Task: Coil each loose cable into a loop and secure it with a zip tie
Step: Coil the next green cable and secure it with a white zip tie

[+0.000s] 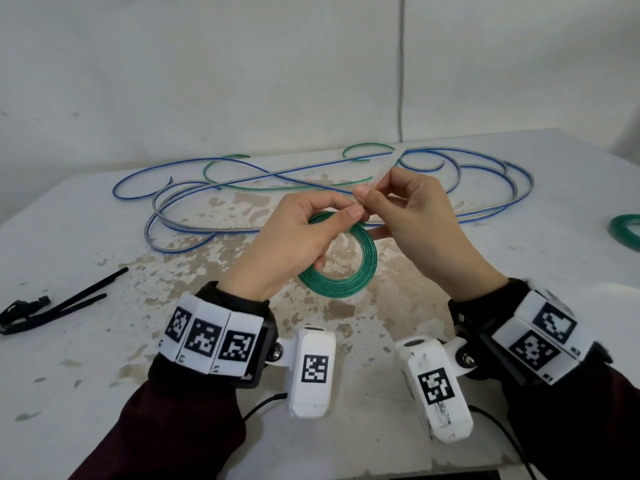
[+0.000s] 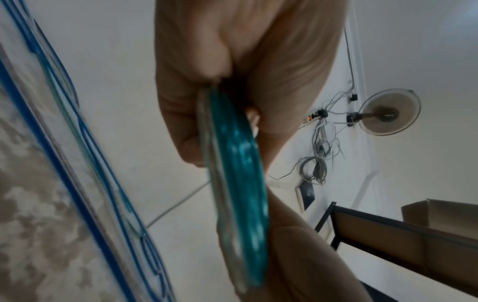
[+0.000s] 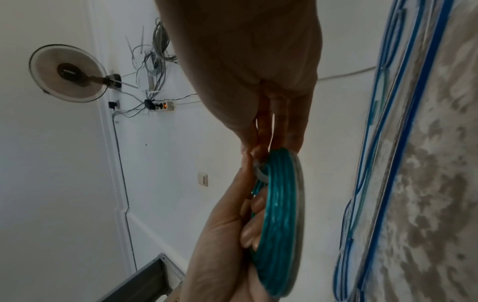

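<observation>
Above the middle of the table my left hand [image 1: 348, 210] grips a coiled green cable [image 1: 349, 271], fingers curled through the loop and thumb on its top edge. My right hand [image 1: 367, 192] pinches a translucent white zip tie [image 1: 383, 170] where it meets the coil; its free end points up and away. In the right wrist view the zip tie [image 3: 260, 173] wraps the edge of the green coil [image 3: 279, 224], with both hands' fingertips meeting there. The left wrist view shows the coil [image 2: 238, 183] edge-on and blurred under my left fingers [image 2: 181, 122].
Long loose blue cables [image 1: 242, 188] and a loose green cable [image 1: 221, 165] sprawl across the far half of the table [image 1: 104, 393]. Another green coil [image 1: 623, 232] lies at the right edge. Black zip ties [image 1: 52, 306] lie at the left.
</observation>
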Available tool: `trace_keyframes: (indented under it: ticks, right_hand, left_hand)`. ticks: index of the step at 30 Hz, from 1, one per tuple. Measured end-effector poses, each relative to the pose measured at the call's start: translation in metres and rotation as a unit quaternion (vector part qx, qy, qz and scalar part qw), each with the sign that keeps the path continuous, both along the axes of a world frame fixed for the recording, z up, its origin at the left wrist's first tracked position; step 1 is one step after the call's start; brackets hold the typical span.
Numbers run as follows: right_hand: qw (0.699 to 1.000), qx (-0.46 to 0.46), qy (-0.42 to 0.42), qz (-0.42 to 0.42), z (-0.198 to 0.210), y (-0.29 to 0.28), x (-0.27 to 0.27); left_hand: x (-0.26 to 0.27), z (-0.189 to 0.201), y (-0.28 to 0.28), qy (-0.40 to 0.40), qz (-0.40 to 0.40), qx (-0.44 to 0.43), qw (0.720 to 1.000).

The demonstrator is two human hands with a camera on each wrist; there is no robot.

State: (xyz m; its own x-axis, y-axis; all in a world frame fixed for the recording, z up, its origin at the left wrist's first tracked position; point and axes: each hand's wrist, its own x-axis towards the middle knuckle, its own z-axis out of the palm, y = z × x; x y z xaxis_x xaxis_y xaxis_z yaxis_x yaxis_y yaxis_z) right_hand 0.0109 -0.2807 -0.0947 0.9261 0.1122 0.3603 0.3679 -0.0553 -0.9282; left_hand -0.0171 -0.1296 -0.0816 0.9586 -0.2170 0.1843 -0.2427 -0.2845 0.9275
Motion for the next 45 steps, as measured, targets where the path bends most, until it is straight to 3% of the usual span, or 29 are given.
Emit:
trace_keyframes:
  ticks: [10,13,16,19,29,33,45]
  right_hand:
    - [0.998,0.001,0.054,0.025,0.002,-0.002,0.003]
    - [0.998,-0.013,0.058,0.033,0.004,-0.01,0.006]
    - [0.998,-0.002,0.061,0.032,0.006,-0.015,0.006]
    - [0.998,-0.002,0.055,0.025,0.005,-0.013,0.006]
    - [0.998,0.013,0.058,0.036,0.005,-0.006,-0.001]
    - [0.998,-0.001,0.051,0.044,0.005,-0.004,-0.004]
    - [0.999,-0.021,0.021,0.015,0.008,-0.004,-0.005]
  left_hand:
    - [-0.002,-0.003,-0.003,0.018,0.003,0.005,1.0]
    - [0.0,-0.006,-0.003,0.051,-0.025,-0.022,0.998]
    - [0.002,-0.003,0.005,0.129,-0.09,-0.102,0.982]
    - [0.004,-0.002,0.014,0.149,-0.125,-0.094,0.976]
    - [0.003,0.002,0.015,0.118,-0.096,-0.055,0.987]
    - [0.004,0.0,0.012,0.048,-0.053,0.003,0.997]
    - [-0.003,0.004,-0.001,-0.033,-0.032,0.004,0.999]
